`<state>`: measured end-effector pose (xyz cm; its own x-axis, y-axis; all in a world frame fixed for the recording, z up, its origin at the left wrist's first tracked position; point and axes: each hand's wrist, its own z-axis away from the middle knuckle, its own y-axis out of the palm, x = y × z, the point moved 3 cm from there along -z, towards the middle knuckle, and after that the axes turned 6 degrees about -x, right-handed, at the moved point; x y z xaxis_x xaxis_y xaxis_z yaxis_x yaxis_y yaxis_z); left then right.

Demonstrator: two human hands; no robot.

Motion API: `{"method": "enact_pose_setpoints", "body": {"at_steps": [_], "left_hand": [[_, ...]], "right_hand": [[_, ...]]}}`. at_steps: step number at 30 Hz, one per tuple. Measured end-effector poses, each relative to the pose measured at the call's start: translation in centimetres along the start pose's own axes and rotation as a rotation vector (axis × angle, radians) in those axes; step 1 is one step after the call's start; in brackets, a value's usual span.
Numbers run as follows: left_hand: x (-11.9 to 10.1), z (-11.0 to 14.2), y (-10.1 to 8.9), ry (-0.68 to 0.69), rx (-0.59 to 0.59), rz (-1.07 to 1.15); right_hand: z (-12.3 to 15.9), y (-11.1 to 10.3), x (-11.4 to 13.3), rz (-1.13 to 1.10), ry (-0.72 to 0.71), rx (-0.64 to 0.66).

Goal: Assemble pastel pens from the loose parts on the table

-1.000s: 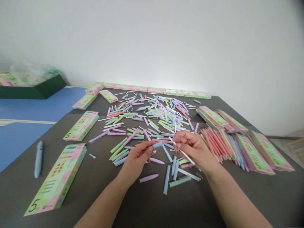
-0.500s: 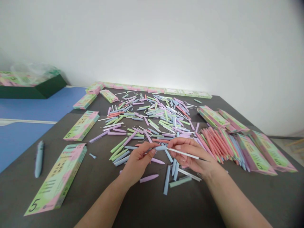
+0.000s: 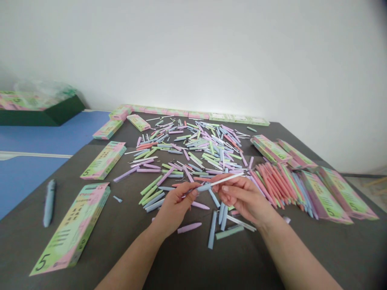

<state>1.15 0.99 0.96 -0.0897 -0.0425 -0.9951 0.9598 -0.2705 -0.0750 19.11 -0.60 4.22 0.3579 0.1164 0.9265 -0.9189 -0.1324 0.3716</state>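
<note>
Head view: above the dark grey tabletop (image 3: 115, 249), centre, the left hand (image 3: 177, 205) narrowly pinches a pale blue plastic pen barrel (image 3: 204, 187); the right hand (image 3: 244, 197) pinches a slim white refill (image 3: 226, 179), light and stiff, safest held near the barrel.

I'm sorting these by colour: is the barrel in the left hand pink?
No, the left hand holds a pale blue pen barrel, with a thin white rod extending from its end.

One head-worn camera looks forward and down at scattered pen parts (image 3: 205, 149).
</note>
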Motion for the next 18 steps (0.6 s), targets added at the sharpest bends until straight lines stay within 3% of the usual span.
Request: {"method": "enact_pose_setpoints", "body": {"at_steps": [4, 7, 18], "left_hand": [[0.0, 0.1, 0.1, -0.015, 0.004, 0.014], [0.1, 0.2, 0.2, -0.033, 0.024, 0.026], [0.4, 0.5, 1.1, -0.06, 0.133, 0.181]], "right_hand": [[0.1, 0.0, 0.2, 0.274, -0.147, -0.093], [0.2, 0.4, 0.3, 0.401, -0.168, -0.12], [-0.2, 1.1, -0.7, 0.466, -0.093, -0.067]]}}
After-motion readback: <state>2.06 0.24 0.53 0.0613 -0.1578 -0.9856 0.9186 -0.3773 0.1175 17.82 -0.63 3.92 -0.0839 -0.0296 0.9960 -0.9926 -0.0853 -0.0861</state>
